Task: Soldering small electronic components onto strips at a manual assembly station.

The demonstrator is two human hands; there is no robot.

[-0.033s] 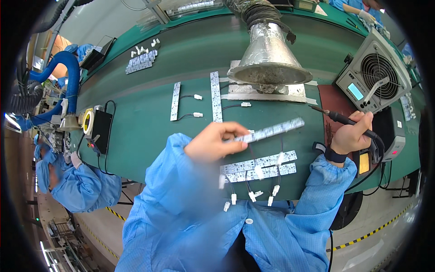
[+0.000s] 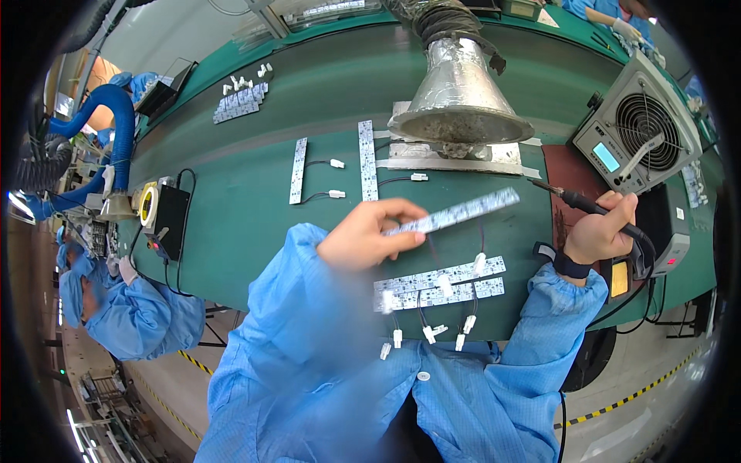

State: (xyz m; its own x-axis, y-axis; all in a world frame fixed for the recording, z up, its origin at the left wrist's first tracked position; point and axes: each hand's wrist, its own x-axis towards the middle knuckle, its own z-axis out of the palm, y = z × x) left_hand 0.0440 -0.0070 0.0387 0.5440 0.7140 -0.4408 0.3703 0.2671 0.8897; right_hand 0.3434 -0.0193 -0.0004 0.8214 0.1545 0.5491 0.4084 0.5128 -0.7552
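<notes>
Pinched between the thumb and fingers of my left hand (image 2: pixel 377 234) is a white LED circuit strip (image 2: pixel 471 211), held tilted above the mat with its right end higher. Thin wires with white connectors (image 2: pixel 480 264) dangle from it. Below lie two similar circuit strips (image 2: pixel 440 285), side by side, their wired connectors (image 2: pixel 429 334) toward me. My right hand (image 2: pixel 603 230) is closed round a soldering iron (image 2: pixel 577 201), its tip pointing left, apart from the held strip. Two more wired strips, a short one (image 2: pixel 299 171) and a longer one (image 2: pixel 367 160), lie beyond my left hand.
A metal fume funnel (image 2: pixel 463 92) hangs over a white plate (image 2: pixel 455 160). At right stand a fan unit (image 2: pixel 641 123) and a soldering station (image 2: pixel 668 231) with a yellow sponge (image 2: pixel 620 278). More strips (image 2: pixel 239 104) lie far left; a black box (image 2: pixel 167 220) stands left. Co-workers sit around.
My left hand has shifted slightly, and the held strip's right end has risen a little, its connectors swinging with it. My right hand with the soldering iron stays nearly still.
</notes>
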